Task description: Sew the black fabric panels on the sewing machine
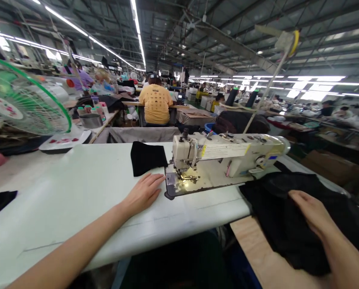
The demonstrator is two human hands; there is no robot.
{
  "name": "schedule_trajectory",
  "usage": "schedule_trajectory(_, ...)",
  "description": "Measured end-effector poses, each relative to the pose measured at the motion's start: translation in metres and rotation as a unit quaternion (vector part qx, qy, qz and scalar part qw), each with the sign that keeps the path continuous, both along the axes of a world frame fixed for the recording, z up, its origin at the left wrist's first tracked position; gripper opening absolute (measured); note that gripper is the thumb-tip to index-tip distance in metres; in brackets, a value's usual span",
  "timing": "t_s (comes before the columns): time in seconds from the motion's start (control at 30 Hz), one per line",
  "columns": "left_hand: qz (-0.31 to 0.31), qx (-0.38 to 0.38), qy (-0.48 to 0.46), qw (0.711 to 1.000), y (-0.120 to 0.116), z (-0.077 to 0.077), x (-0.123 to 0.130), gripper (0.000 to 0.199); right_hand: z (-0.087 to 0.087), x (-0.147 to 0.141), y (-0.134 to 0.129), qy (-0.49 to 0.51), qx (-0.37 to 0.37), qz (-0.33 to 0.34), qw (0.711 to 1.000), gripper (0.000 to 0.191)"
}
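Observation:
My left hand (145,191) lies flat on the pale table beside the left edge of the sewing machine (227,156), its fingers stretched out. Just beyond its fingertips is a small folded piece of black fabric (147,157), which reaches to the machine bed. On the right, my right hand (310,210) pinches a larger black cloth (276,200) that drapes over the table's right end and a wooden board. The fingertips are partly hidden in its folds. Under the lit needle area, the metal plate shows no fabric.
A green-rimmed fan (25,100) stands at the left on a white base. Another black piece (0,202) lies at the far left edge. A thread stand pole (264,92) rises behind the machine. Ahead, a person in a yellow shirt (156,102) sits facing away.

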State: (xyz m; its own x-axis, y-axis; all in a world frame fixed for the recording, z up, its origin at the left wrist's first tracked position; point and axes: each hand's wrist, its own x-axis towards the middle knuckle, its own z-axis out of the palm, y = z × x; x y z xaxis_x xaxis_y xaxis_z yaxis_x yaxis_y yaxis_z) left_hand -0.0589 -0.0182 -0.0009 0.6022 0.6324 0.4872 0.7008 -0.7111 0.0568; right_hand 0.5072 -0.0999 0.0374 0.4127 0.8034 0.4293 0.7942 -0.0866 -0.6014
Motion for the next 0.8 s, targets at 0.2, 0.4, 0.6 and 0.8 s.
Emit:
schedule_trajectory(0.2, -0.101, 0.107, -0.048, 0.988, -0.004, 0.008, 0.031, 0.061, 0.036, -0.032, -0.02, 0.169, 0.021, 0.012, 0.985, 0.035)
schedule_trajectory(0.4, -0.208, 0.107, -0.063, 0.97, -0.022, 0.025, 0.082, 0.065, 0.051, -0.067, -0.015, 0.208, -0.004, 0.059, 0.976, 0.017)
schedule_trajectory(0.6, -0.197, -0.016, -0.133, 0.971, -0.046, 0.042, 0.137, 0.071, 0.059, -0.131, -0.026, 0.293, -0.103, 0.273, 0.91, 0.018)
schedule_trajectory(0.8, -0.239, -0.178, -0.321, 0.899, -0.062, 0.082, 0.163, 0.018, 0.049, -0.204, -0.041, 0.394, -0.195, 0.399, 0.805, 0.02)
